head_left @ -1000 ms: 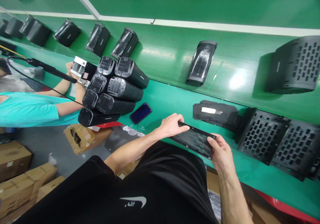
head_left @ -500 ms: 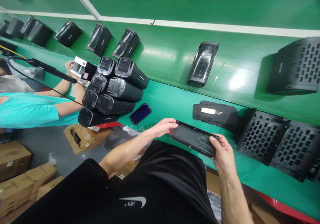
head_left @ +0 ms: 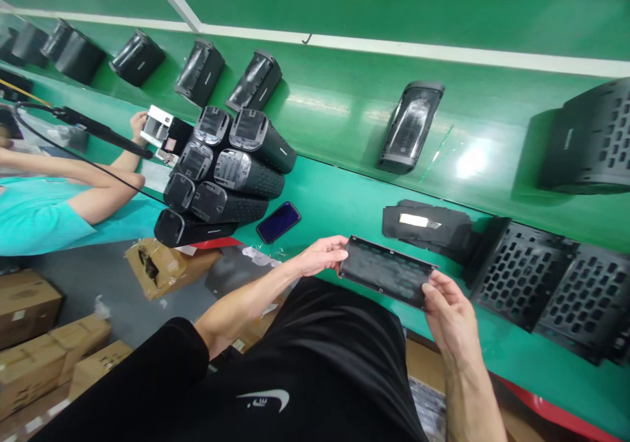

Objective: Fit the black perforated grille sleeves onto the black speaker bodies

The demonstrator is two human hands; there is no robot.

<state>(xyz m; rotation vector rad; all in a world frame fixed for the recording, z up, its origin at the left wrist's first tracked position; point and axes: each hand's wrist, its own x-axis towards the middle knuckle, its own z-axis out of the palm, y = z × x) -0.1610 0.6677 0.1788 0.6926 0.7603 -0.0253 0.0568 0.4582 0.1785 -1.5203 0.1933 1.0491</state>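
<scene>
A flat black rectangular panel (head_left: pixel 386 271) is held between both hands, over the near edge of the green bench (head_left: pixel 339 199). My left hand (head_left: pixel 322 257) pinches its left end, thumb on top. At its right end my right hand (head_left: pixel 449 304) grips the corner, thumb over the rim and fingers behind. Beyond the panel lies a pile of dark sheets (head_left: pixel 426 228) with a small white and silver item (head_left: pixel 417 221) on it. Perforated black panels (head_left: pixel 522 271) rest to the right of my right hand.
Several black speaker-like housings (head_left: pixel 236 169) are stacked at the left beside a phone (head_left: pixel 278 222). More stand along the far green surface, one upper centre (head_left: pixel 412 127), a larger one right (head_left: pixel 581 140). A person in turquoise (head_left: pixel 108 212) works at left. Cardboard boxes (head_left: pixel 167 268) are below.
The panel and my right hand have shifted slightly right, and the panel's face shows more fully. The other person's arm at the left has moved back from the white device.
</scene>
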